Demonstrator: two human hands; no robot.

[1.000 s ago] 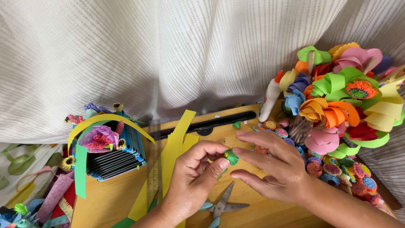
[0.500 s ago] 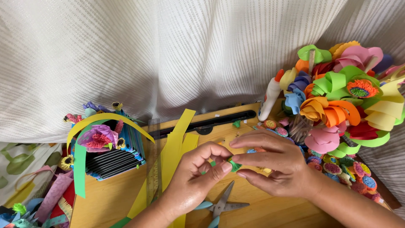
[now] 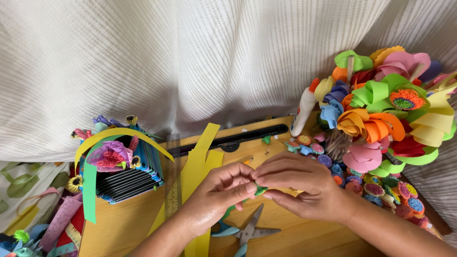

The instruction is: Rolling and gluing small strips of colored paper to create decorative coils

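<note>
My left hand [image 3: 214, 200] and right hand [image 3: 300, 183] pinch a half-rolled green paper strip [image 3: 259, 190] between them. Many finished paper flowers [image 3: 381, 185] lie beside me; yellow strips [image 3: 197, 166] wait unrolled.

A wooden board [image 3: 128, 228] carries yellow paper strips [image 3: 200, 162], scissors [image 3: 250, 231], a glue bottle [image 3: 303, 110] and small paper flowers [image 3: 376, 188].

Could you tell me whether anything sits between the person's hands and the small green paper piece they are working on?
Nothing visible does. The left hand and right hand both pinch the green paper piece directly, above the scissors on the wooden board.
</note>
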